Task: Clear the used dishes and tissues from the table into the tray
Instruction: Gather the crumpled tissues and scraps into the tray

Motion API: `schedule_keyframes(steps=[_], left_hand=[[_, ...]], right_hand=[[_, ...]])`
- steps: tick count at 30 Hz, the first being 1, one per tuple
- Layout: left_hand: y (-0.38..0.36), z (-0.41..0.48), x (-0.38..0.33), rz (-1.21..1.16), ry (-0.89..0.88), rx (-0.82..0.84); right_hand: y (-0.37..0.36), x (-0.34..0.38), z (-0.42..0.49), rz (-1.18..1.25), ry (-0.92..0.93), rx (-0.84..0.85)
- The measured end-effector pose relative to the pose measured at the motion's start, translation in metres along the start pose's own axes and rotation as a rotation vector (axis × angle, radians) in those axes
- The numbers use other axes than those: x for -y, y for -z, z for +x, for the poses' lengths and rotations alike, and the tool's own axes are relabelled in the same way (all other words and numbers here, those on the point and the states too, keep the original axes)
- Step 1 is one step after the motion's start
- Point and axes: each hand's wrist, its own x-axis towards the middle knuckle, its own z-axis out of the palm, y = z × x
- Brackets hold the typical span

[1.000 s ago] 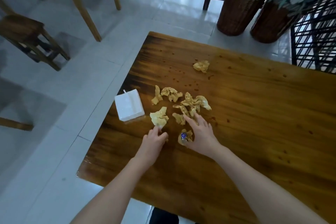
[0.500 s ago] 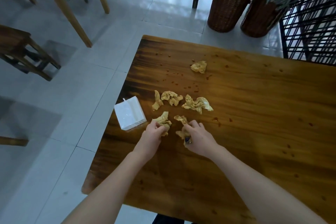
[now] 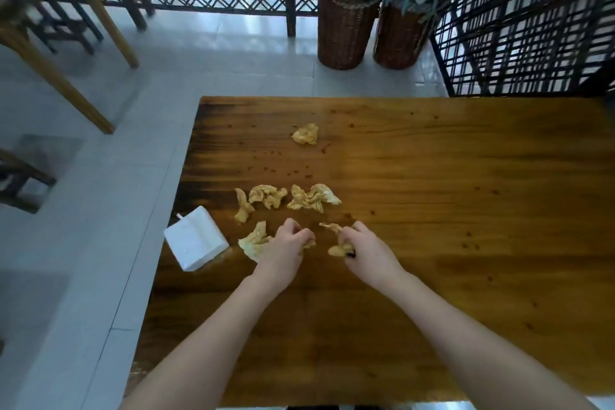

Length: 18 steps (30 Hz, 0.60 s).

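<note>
Several crumpled, yellow-stained tissues lie on the wooden table (image 3: 432, 243). My left hand (image 3: 284, 251) grips one crumpled tissue (image 3: 254, 241) near the table's left edge. My right hand (image 3: 367, 250) holds another tissue wad (image 3: 336, 248), with a loose end (image 3: 331, 226) sticking out above the fingers. Three more wads lie just beyond the hands: a narrow one (image 3: 243, 208), a middle one (image 3: 268, 195) and a larger one (image 3: 314, 198). A single wad (image 3: 305, 134) sits farther back. No tray or dishes are in view.
A white tissue pack (image 3: 194, 238) lies at the table's left edge, beside my left hand. Crumbs dot the tabletop. Two wicker baskets (image 3: 346, 23) stand on the tiled floor beyond the table, lattice screens behind them. Wooden stools and table legs (image 3: 56, 76) stand at left.
Both hands have closed on tissues and drawn them a little toward me. The right hand gathered a wad from the pile. The camera tilted up, showing more of the room.
</note>
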Motion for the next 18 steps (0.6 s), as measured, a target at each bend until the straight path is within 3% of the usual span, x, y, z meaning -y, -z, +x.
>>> schedule_keyframes(steps=[10, 18], left_hand=[[-0.036, 0.028, -0.111, 0.048, -0.22, 0.135], [-0.097, 0.032, -0.225, 0.085, -0.354, 0.243]], right_hand=[[0.048, -0.105, -0.083, 0.035, -0.195, -0.214], [0.075, -0.214, -0.182, 0.089, -0.341, -0.288]])
